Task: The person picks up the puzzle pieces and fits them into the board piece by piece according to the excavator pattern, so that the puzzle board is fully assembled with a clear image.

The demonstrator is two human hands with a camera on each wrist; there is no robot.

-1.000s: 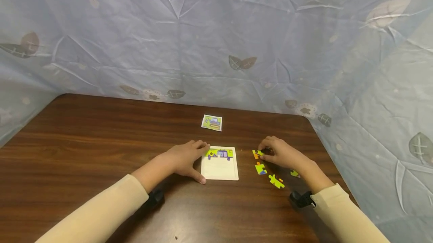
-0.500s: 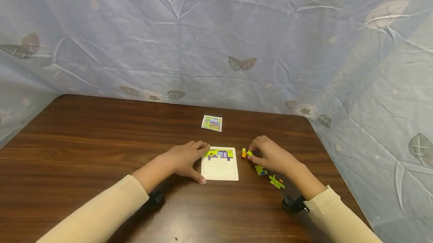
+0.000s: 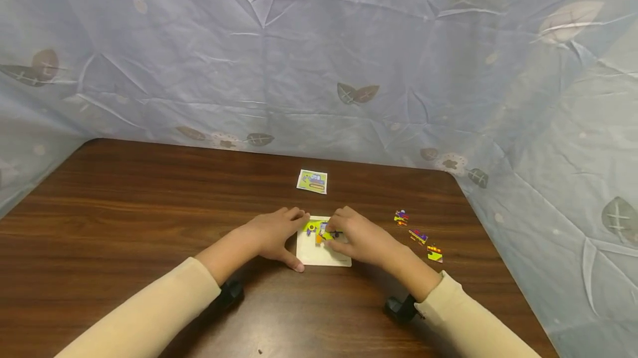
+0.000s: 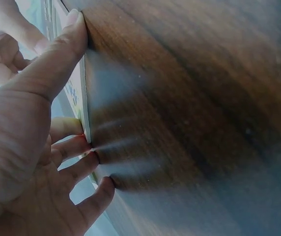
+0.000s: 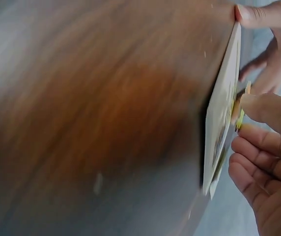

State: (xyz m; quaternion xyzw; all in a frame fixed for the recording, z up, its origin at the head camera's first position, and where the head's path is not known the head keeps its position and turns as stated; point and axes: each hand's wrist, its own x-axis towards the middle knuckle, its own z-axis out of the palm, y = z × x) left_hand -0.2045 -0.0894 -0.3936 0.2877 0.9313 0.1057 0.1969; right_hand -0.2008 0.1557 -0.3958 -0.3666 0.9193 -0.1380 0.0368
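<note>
Head view: we see puzzle tray (image 3: 324,255) mid-desk, nearer front edge. Left hand (image 3: 271,233) braces tray's left side, fingers straight. Right hand (image 3: 359,239) over tray's right part, fingers pinching puzzle piece (image 3: 321,234).

Left wrist view: we see straight fingers (image 4: 67,44) against tray edge.

Right wrist view: blurred; we think piece (image 5: 240,115) sits just above tray face.

we find the puzzle board (image 3: 323,258) lying flat near the front middle of the surface (image 3: 149,208), with our left hand (image 3: 273,233) against its left edge and our right hand (image 3: 360,239) over its right part. a small card (image 3: 312,181) lies behind the board. three loose pieces (image 3: 417,235) lie well to the right.
</note>
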